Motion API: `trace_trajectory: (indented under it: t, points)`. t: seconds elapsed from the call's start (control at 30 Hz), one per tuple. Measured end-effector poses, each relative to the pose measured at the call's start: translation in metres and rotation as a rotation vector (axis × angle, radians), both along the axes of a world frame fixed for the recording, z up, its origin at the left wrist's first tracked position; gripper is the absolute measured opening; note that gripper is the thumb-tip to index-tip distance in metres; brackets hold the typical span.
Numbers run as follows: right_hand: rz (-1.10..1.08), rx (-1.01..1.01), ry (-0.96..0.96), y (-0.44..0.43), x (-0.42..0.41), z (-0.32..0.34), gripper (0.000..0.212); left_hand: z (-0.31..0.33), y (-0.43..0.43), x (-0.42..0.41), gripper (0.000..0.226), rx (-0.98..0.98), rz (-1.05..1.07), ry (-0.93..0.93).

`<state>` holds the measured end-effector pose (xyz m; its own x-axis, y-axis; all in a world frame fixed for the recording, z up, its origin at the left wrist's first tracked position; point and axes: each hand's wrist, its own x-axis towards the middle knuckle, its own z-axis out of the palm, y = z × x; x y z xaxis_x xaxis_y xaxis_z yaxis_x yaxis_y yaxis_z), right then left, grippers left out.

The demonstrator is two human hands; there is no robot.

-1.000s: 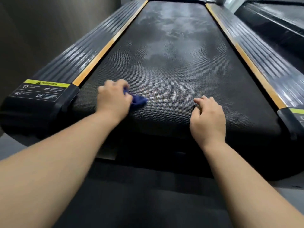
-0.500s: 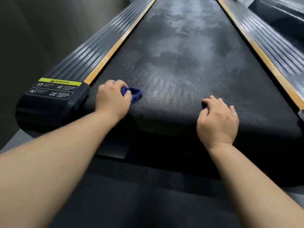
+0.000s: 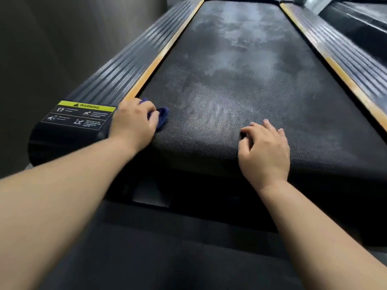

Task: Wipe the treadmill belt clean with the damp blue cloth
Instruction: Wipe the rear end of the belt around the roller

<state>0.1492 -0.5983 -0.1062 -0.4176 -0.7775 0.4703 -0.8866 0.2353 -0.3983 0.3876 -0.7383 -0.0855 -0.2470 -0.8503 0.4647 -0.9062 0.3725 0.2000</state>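
The black textured treadmill belt (image 3: 240, 84) runs away from me, with pale dusty smears along its middle and far part. My left hand (image 3: 134, 122) grips a bunched blue cloth (image 3: 162, 117) at the belt's near left corner, right beside the orange strip. Most of the cloth is hidden under the hand. My right hand (image 3: 265, 147) rests on the belt's near edge, right of centre, with fingers spread and lightly bent, holding nothing.
Ribbed dark side rails (image 3: 134, 65) with orange inner strips (image 3: 165, 51) flank the belt on both sides. A yellow warning label (image 3: 81, 116) sits on the left rear end cap. A second machine (image 3: 360, 21) stands at the far right. A grey wall is on the left.
My left hand has slid the cloth leftward to the belt's left edge by the orange strip. My right hand stays on the near edge, its fingers spreading a little. The camera has shifted slightly.
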Motion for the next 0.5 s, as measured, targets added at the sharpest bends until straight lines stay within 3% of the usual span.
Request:
trace_trajectory:
  t: [0.07, 0.17, 0.27, 0.33, 0.4, 0.5]
  points:
    - [0.000, -0.010, 0.012, 0.000, -0.001, -0.004, 0.036, -0.004, 0.024, -0.012, 0.038, -0.043, -0.016, 0.030]
    - [-0.002, -0.014, 0.032, -0.001, 0.002, -0.002, 0.035, -0.006, 0.042, -0.008, 0.039, -0.019, -0.280, 0.041]
    - [-0.002, -0.002, -0.010, -0.005, 0.007, 0.005, 0.038, 0.006, 0.014, 0.019, 0.041, -0.042, -0.445, -0.155]
    - [0.032, 0.004, -0.024, -0.010, 0.018, 0.009, 0.040, 0.015, -0.019, 0.024, 0.033, 0.015, -0.284, -0.246]
    - [0.068, 0.013, -0.012, -0.016, 0.029, 0.009, 0.039, 0.016, -0.035, 0.013, 0.025, 0.125, -0.144, -0.205]
    - [0.022, 0.039, 0.007, -0.024, 0.038, 0.006, 0.036, 0.007, -0.011, 0.001, 0.023, 0.091, -0.171, -0.126]
